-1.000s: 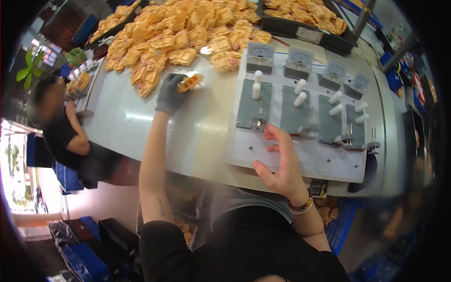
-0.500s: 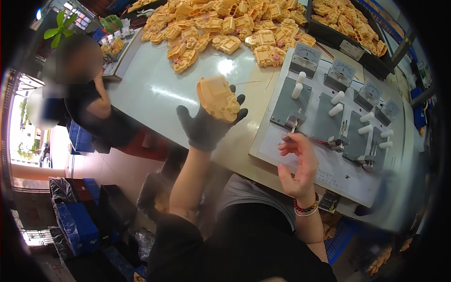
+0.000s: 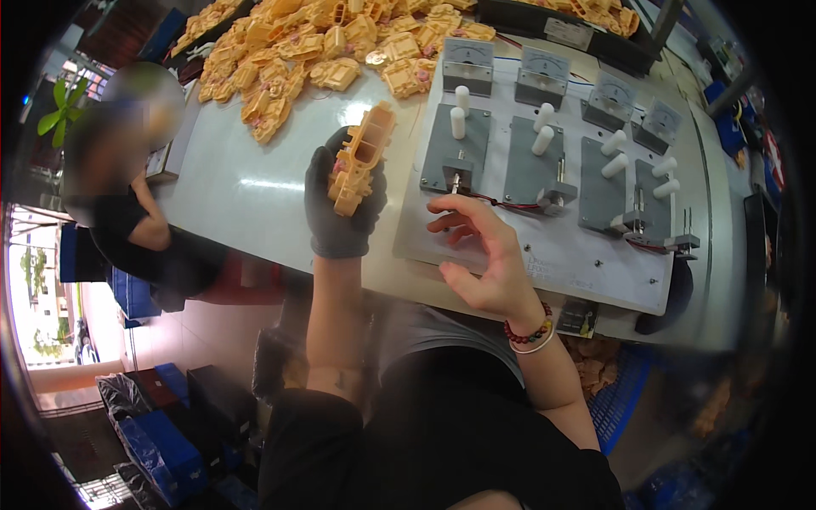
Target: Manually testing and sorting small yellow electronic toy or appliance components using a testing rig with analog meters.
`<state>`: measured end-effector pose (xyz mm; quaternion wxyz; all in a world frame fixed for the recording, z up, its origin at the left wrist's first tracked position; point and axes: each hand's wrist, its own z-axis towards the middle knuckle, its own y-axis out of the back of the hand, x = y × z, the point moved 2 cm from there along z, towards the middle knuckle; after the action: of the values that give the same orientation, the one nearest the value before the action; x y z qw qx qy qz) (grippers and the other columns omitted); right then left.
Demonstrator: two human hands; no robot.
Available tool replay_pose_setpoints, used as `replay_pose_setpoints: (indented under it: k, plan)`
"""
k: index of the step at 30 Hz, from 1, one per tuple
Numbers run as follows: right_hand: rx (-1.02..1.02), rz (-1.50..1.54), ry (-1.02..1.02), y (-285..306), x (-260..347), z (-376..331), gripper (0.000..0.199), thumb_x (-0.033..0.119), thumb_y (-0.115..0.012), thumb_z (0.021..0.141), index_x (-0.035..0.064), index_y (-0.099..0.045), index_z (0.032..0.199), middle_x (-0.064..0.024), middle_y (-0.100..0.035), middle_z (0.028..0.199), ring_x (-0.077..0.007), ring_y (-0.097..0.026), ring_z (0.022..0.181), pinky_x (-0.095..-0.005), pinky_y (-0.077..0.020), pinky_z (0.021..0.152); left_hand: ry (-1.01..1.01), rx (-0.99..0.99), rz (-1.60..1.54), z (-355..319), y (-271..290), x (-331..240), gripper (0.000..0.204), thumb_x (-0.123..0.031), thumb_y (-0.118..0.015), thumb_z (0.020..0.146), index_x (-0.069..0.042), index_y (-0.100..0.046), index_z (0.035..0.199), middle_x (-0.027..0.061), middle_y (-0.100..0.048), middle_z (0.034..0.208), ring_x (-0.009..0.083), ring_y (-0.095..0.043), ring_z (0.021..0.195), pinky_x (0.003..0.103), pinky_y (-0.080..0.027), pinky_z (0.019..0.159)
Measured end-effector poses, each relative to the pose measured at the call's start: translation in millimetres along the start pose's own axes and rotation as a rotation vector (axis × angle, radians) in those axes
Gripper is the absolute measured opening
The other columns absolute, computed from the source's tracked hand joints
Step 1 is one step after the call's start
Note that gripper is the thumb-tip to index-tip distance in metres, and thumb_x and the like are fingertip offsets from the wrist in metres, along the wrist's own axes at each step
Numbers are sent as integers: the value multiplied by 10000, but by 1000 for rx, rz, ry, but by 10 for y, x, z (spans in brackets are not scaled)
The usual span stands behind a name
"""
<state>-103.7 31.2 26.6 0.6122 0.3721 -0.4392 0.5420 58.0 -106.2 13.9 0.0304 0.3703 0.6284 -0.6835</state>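
A person's left hand (image 3: 342, 204), in a dark glove, holds a yellow plastic housing (image 3: 360, 159) up over the white worktop (image 3: 246, 187). The grip is clamped on the housing's lower end, fingers wrapped round it, so the part stands tilted with its ribbed open side facing the camera. Half a second ago the same hand held the housing flatter and further left of the test panel; it now sits just beside the panel's left edge, turned more on edge. A second ago that hand was far out at the heap, picking the part up.

The bare right hand (image 3: 484, 259), with a bead bracelet (image 3: 531, 333) at the wrist, hovers above the near left part of the white test panel (image 3: 552, 255). Its fingers are spread apart and hold nothing. Earlier it was curled closer to the body; now it reaches forward, fingertips near the leftmost grey fixture plate (image 3: 459, 149) and its red wires.

The panel carries four grey plates with white pegs and a row of small meters (image 3: 467, 61) along its far edge. A heap of yellow housings (image 3: 289, 51) covers the far worktop. Another person in a dark top (image 3: 127, 229) sits at the left side.
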Motion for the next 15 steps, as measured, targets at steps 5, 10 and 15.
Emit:
replay_pose_setpoints:
  k: [5, 10, 15]
  plan:
    - [9, -91, 40, 34, 40, -14, 562, -3, -596, 673, 46, -546, 1231, -106, -619, 1129, -211, -656, 890, -320, -511, 785, -169, 25, 432, 40, -51, -14, 390, -238, -427, 975, 28, -508, 1249, 85, -636, 884, 100, -592, 635, 199, -478, 497]
    - [8, -82, 28, 48, 31, -38, 593, 15, -609, 655, 39, -537, 1244, -96, -613, 1154, -191, -648, 899, -303, -495, 783, -105, 70, 415, 35, -212, -13, 380, -216, -416, 975, 22, -504, 1258, 89, -625, 892, 88, -574, 596, 188, -456, 471]
    - [22, -60, 4, 50, 51, -47, 628, 52, -633, 637, 31, -535, 1257, -80, -611, 1170, -168, -641, 908, -280, -477, 765, -391, 24, 574, 251, -503, -26, 343, -179, -459, 950, -19, -510, 1248, 123, -628, 954, 172, -639, 694, 254, -520, 551]
